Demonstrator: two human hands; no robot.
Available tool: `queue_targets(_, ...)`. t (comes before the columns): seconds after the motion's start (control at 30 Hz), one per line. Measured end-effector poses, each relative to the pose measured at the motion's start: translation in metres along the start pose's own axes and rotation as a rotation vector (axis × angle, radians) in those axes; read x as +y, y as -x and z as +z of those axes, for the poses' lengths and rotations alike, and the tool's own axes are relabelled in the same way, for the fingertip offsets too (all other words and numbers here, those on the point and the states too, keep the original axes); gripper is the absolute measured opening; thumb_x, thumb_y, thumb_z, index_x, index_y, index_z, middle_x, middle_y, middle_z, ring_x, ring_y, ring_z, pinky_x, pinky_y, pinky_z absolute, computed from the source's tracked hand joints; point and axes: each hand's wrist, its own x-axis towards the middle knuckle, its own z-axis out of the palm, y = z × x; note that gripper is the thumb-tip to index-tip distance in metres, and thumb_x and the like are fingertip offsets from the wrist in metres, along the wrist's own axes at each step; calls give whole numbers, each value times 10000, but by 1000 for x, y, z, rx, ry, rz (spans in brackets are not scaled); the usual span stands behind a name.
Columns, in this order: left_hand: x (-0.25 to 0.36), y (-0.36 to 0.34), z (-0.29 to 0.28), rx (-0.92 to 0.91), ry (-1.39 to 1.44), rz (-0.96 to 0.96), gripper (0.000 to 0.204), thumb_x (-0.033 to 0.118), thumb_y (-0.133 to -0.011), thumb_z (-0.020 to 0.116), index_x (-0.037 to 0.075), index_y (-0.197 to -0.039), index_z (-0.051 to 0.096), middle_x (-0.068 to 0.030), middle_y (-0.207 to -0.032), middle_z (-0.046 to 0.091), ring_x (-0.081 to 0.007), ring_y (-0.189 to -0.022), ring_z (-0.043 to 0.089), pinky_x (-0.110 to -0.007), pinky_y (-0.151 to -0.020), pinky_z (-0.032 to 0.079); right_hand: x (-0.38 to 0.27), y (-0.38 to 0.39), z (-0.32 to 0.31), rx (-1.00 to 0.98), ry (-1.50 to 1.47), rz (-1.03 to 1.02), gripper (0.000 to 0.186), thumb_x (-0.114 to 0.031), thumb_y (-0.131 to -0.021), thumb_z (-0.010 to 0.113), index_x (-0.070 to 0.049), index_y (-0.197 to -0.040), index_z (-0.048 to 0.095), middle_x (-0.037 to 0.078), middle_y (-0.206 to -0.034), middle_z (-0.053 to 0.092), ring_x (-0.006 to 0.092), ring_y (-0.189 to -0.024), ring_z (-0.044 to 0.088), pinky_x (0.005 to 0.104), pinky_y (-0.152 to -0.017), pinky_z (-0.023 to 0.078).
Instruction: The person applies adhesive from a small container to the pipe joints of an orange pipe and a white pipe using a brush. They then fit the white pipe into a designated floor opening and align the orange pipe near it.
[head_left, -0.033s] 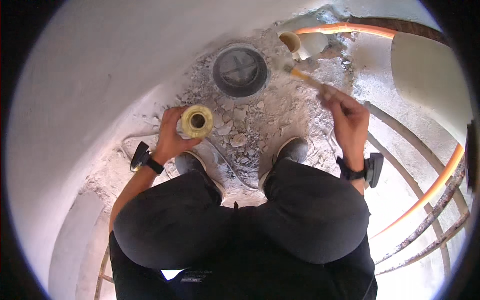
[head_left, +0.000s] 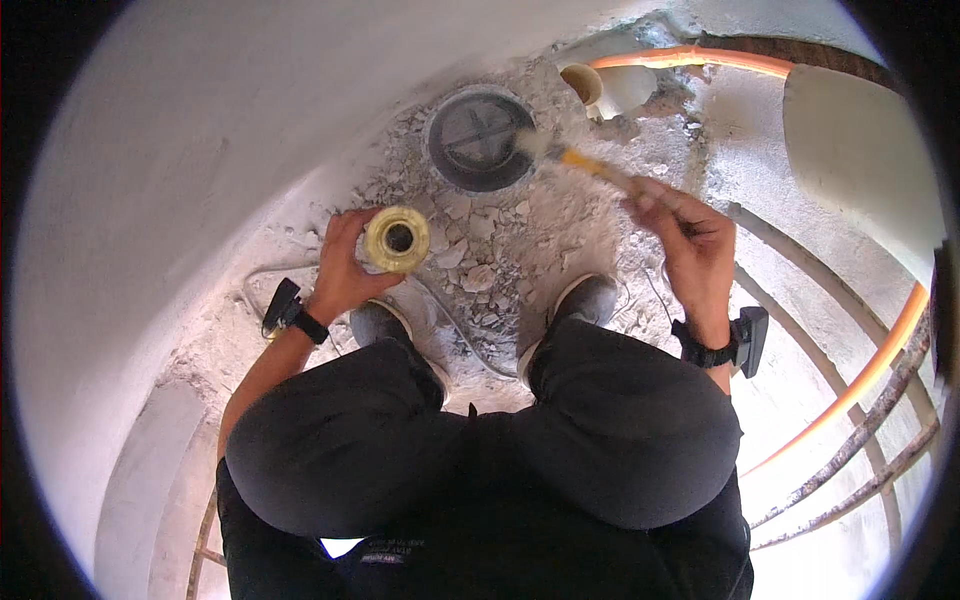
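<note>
My left hand (head_left: 343, 268) is wrapped round the side of a yellowish, round, open-mouthed container (head_left: 415, 240), its dark opening facing up. In my right hand (head_left: 692, 238) is a paintbrush (head_left: 592, 165) with a yellow-orange handle, pinched between thumb and fingers. Its pale bristles are smeared by motion and lie over the right edge of a round dark grey drain cap (head_left: 468, 150). A raised bar crosses the cap, which is set into the rough floor. What the container holds, I cannot make out.
Broken plaster and rubble (head_left: 480, 275) cover the floor round the cap and between my shoes (head_left: 588, 300). An open cream pipe end (head_left: 582, 88) and an orange conduit (head_left: 690, 57) lie at the back right. A thin cable (head_left: 455, 325) runs by my feet; metal bars (head_left: 820, 255) stand at right.
The paintbrush has swung left, its bristles passing from beside the drain cap to over its right edge. My left hand and the container have barely shifted.
</note>
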Motion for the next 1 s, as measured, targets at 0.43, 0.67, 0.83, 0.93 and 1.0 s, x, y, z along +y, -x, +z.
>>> queue_targets(0.43, -9, 24, -17, 188, -37, -27, 792, 305, -572, 897, 77, -1259, 578, -132, -1120, 602, -350, -1076, 538, -451, -969, 425, -67, -24, 134, -679, 459, -270, 242, -133, -887, 638, -118, -1100, 753, 190, -742, 669, 231, -557, 627, 348, -578, 504)
queue_targets(0.67, -30, 17, 3, 320, 89, 15, 742, 320, -604, 909, 75, -1235, 603, -115, -1195, 628, -319, -1137, 559, -439, -1001, 423, -24, -11, 174, -660, 612, -701, 307, -284, -882, 705, -90, -1119, 708, 164, -748, 697, 351, -692, 693, 434, -658, 552)
queue_targets(0.83, -98, 49, 31, 477, 298, -174, 774, 239, -630, 951, 31, -1251, 539, -145, -1222, 576, -284, -1152, 547, -402, -1002, 433, -44, -2, 40, -470, 347, -279, 321, -349, -874, 758, -38, -948, 731, 146, -835, 702, 228, -718, 694, 356, -654, 530)
queue_targets(0.93, -116, 50, 47, 424, 153, -294, 830, 203, -621, 959, 24, -1286, 495, -144, -1252, 546, -300, -1170, 530, -409, -1031, 417, -65, 63, -53, 79, 96, -113, 258, -178, -774, 864, -30, -927, 717, 22, -873, 692, 91, -743, 652, 242, -634, 517)
queue_targets(1.0, -114, 46, 45, 365, 305, -363, 966, 184, -604, 960, 1, -1382, 416, -159, -1326, 506, -317, -1194, 510, -443, -1075, 383, -88, 107, -112, 507, 67, -375, 362, -164, -781, 820, -37, -1075, 653, 38, -931, 681, 85, -804, 646, 231, -679, 520)
